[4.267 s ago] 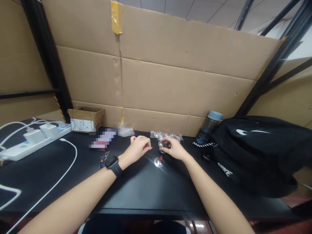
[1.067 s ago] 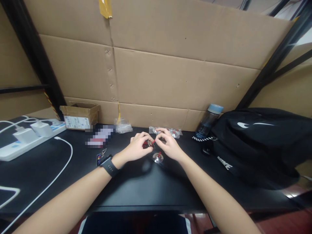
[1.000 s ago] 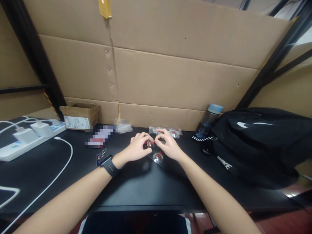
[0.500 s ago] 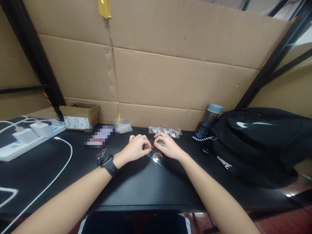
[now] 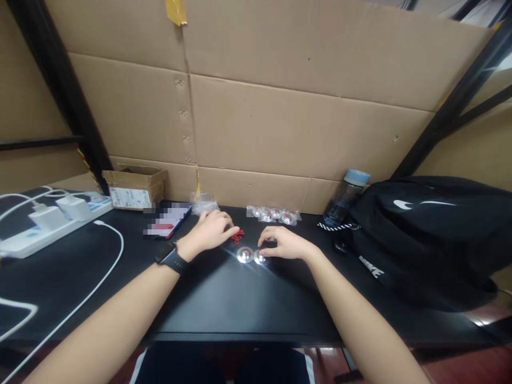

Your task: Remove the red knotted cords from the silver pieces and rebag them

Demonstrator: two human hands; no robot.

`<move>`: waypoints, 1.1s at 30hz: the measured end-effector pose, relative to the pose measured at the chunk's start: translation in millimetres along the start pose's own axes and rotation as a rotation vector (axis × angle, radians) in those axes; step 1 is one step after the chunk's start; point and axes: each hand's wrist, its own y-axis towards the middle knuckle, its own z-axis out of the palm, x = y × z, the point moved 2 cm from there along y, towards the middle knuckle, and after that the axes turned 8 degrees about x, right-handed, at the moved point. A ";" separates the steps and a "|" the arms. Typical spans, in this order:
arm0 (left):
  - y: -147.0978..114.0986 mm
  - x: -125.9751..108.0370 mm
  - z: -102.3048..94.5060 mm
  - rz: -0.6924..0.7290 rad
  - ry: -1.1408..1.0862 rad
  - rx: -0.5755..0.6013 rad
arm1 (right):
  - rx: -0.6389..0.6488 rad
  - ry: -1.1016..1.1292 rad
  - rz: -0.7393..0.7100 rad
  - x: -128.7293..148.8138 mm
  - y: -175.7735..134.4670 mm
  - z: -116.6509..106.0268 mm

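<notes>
Two round silver metal discs lie side by side on the black table, the left disc [image 5: 245,255] and the right disc [image 5: 260,258], each with a bit of red at its centre. My right hand [image 5: 285,243] has its curled finger and thumb at the right disc, partly covering it. Palm down, my left hand [image 5: 212,231] reaches toward clear plastic bags [image 5: 206,205], its thumb apart from the fingers. Nothing shows in it, though the fingertips are partly hidden. Beside its thumb is a small pile of red loops [image 5: 238,236].
Several bagged discs [image 5: 276,215] lie near the cardboard wall. A phone [image 5: 174,218], an open carton [image 5: 136,192] and a power strip [image 5: 24,240] with cables are at left. At right stand a water bottle [image 5: 344,197] and a black bag [image 5: 424,240].
My left hand has left the red loops and moved left toward the plastic bags, uncovering the pile. My right hand has come nearer, and two discs now lie side by side.
</notes>
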 end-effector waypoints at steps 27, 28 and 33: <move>6.1 83.1 32.1 -0.412 0.187 0.096 | -0.016 -0.020 0.007 2.7 -0.7 1.4; 5.7 81.2 29.7 -0.399 0.195 0.069 | -0.019 -0.021 0.008 2.5 -0.8 1.4; 2.6 62.0 10.6 -0.325 0.230 -0.109 | -0.029 -0.020 0.008 2.9 -1.0 0.6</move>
